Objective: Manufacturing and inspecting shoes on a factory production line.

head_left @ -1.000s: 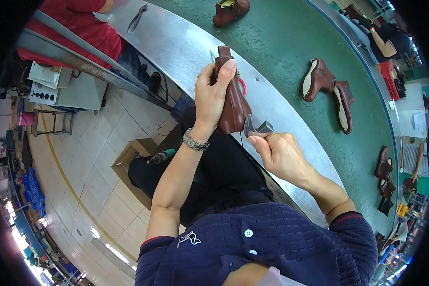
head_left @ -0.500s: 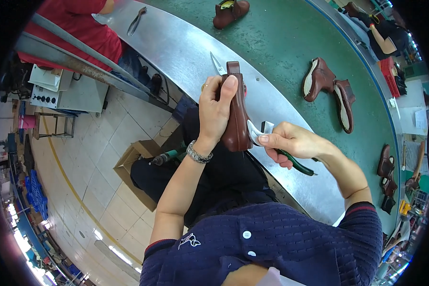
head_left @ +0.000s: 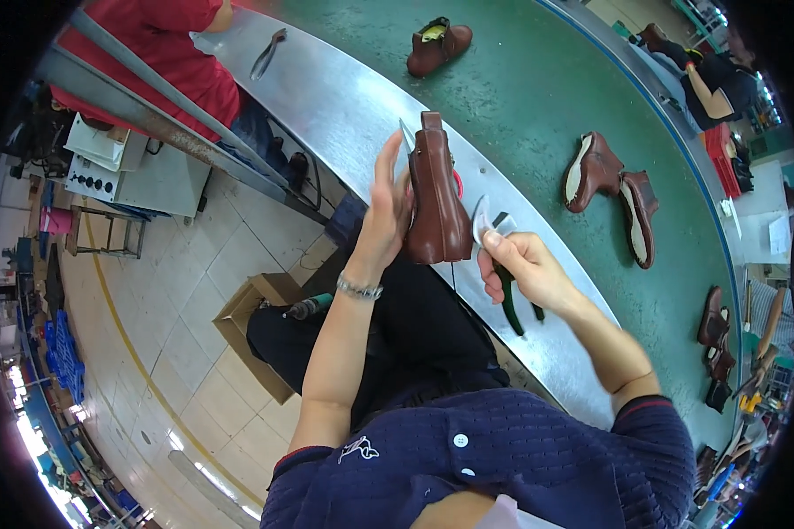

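Note:
A brown leather boot (head_left: 438, 203) is in front of me at the near edge of the metal tabletop, its pull tab pointing away. My left hand (head_left: 385, 214) lies along its left side with the fingers stretched out; whether the palm touches the leather I cannot tell. My right hand (head_left: 522, 269) is closed round lasting pincers (head_left: 506, 298) with green handles, their pale metal head just right of the boot's near end. Behind the boot, a pointed blade (head_left: 406, 134) and a pink-red loop show, partly hidden.
Along the metal tabletop (head_left: 326, 106) runs a green surface carrying a brown boot (head_left: 438, 48), a pair of boots (head_left: 591, 172) and more footwear (head_left: 716, 331). Another pair of pincers (head_left: 268, 55) lies far left, near a person in red (head_left: 168, 53). A cardboard box (head_left: 247, 326) stands beside my leg.
My left hand's grip on the boot has loosened, its fingers straightening along the side. The boot has turned slightly. The pincers have come away from it, and their handles have swung round towards me.

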The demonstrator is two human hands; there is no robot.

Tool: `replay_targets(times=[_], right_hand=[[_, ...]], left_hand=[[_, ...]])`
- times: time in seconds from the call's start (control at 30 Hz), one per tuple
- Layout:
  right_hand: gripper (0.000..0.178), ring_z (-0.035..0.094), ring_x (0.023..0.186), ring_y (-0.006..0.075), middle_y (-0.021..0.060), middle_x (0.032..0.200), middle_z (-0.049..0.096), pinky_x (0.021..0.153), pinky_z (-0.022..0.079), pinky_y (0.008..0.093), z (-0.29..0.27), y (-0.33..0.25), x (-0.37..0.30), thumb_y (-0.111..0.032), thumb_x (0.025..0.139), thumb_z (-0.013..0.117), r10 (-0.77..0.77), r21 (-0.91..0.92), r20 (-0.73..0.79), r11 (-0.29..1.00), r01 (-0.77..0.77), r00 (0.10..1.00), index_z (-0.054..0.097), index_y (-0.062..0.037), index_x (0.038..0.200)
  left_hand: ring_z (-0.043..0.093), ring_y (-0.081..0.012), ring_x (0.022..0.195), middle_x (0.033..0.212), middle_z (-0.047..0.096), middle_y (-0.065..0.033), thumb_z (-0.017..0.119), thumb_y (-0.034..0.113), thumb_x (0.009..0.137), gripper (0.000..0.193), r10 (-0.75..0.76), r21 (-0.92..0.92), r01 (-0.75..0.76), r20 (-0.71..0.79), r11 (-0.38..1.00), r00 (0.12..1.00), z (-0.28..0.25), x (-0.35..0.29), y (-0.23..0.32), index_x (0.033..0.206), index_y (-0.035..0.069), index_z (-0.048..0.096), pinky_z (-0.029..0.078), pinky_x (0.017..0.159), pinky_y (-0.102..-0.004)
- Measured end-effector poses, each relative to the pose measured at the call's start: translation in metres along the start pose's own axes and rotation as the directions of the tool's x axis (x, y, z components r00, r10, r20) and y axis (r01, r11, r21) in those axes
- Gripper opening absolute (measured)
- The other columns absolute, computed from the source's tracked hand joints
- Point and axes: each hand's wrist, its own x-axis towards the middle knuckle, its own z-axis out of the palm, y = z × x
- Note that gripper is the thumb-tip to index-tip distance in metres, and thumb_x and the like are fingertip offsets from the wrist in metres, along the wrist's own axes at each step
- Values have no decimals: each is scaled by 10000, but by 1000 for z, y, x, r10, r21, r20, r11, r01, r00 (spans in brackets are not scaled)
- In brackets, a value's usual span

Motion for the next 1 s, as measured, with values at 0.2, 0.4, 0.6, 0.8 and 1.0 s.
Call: replay_targets(times=[0.2,0.4,0.6,0.8,1.0], right_hand=[[395,541,491,117,37,608,564,501,474,272,9,21,16,-347,966,585,8,96,-67,995,-1,998,563,-57,699],[353,504,403,87,-3,549,483,368,394,257,20,-2,10,-304,951,613,138,237,75,959,-152,988,618,43,886],[598,623,565,175,66,602,617,586,473,326,5,52,6,-509,989,426,437,-402,217,855,-328,873,686,15,866],[296,662,620,160,69,630,645,633,522,323,5,64,-7,-248,911,614,610,-825,12,454,-337,792,648,40,969],[459,676,717,187,111,802,662,685,552,314,17,54,-5,-98,925,565,515,-459,141,791,-405,846,446,6,1356]], left_hand=[[242,-181,1433,1599,154,-130,905,111,631,1316,-55,355,-33,235,934,970,-29,-36,-30,1552,88,-35,231,1159,-348],[469,-146,1273,1445,449,-64,834,68,739,1010,-93,168,106,-81,980,992,-36,-88,-10,1538,81,215,389,1051,-306],[596,-135,1004,1076,627,-47,789,63,783,525,-72,169,216,-605,962,793,-66,-227,24,1214,12,494,501,884,-309],[570,-129,1024,1155,607,-46,682,390,903,560,-76,16,160,-832,987,550,-80,-332,45,1288,14,528,467,893,-297],[555,-147,1096,1237,585,-94,658,390,923,614,-235,-123,231,-796,965,558,-79,-301,47,1353,-4,467,457,931,-300]])
